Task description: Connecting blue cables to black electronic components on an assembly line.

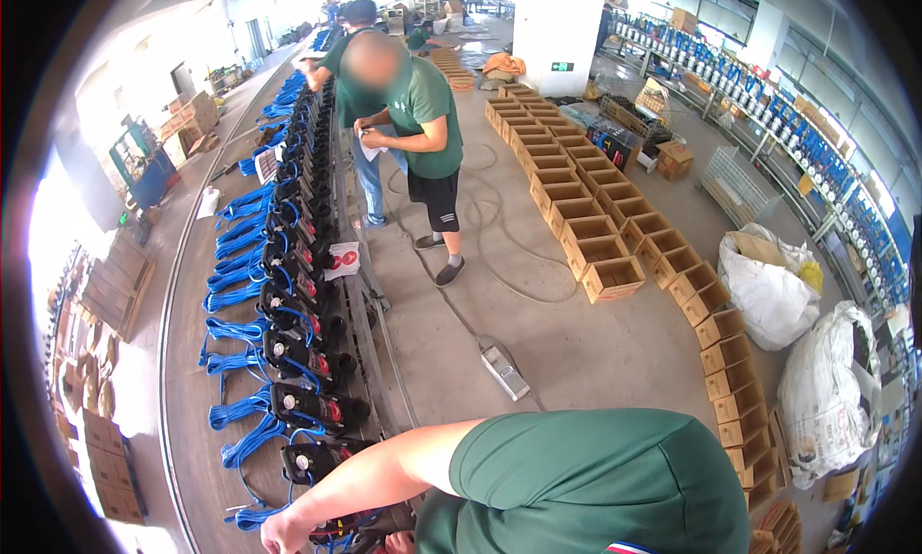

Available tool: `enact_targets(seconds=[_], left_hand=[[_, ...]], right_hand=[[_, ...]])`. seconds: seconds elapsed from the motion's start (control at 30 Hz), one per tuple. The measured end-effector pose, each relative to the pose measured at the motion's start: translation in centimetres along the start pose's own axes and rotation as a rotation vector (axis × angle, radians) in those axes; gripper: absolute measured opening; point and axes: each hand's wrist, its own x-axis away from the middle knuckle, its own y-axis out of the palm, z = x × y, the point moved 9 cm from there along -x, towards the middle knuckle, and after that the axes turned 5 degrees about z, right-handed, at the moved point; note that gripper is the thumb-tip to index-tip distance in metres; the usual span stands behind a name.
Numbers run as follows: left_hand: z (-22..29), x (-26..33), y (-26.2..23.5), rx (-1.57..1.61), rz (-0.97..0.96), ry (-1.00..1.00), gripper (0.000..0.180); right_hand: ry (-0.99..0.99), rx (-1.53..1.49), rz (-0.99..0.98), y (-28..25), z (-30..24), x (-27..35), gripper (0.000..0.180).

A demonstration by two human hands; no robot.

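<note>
- The right hand (286, 530) reaches across to the left, at the right end of the nearest blue cord bundle (254, 518); its fingers look curled, but whether they grip the cord I cannot tell.
- The left hand (400, 543) is cut off by the near edge, just right of the nearest black unit (331, 533); its hold cannot be told.
- That unit lies partly under the right forearm, at the near end of the long bench (187, 429).
- Beyond it, a row of black units (305, 408) runs far along the bench, blue cord bundles to their left.
- Farther off, right of the bench, a co-worker in green (427, 103) holds something white (370, 149); another person (369, 184) stands just behind.
- A grey box (504, 373) lies on the floor mid-scene.
- To the right stand open cartons (615, 283) in lines, then two white sacks (831, 400).
</note>
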Motion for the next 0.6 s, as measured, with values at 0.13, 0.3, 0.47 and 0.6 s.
enact_targets(seconds=[0.13,0.3,0.47,0.6], left_hand=[[0.0,0.9,-0.3,-0.125,-0.027,0.073,0.013],[-0.3,1.4,-0.3,-0.293,-0.067,0.165,0.012],[-0.7,2.8,0.5,-0.473,-0.115,0.246,0.012],[0.3,2.8,1.0,-0.630,-0.152,0.327,0.011]], right_hand=[[0.038,-0.057,-0.025,0.0,0.3,0.1,0.028],[0.118,-0.230,-0.097,0.4,-0.1,0.6,0.027],[0.130,-0.271,-0.110,0.5,-1.0,1.5,0.026],[0.121,-0.225,-0.108,0.1,-0.7,1.3,0.035]])
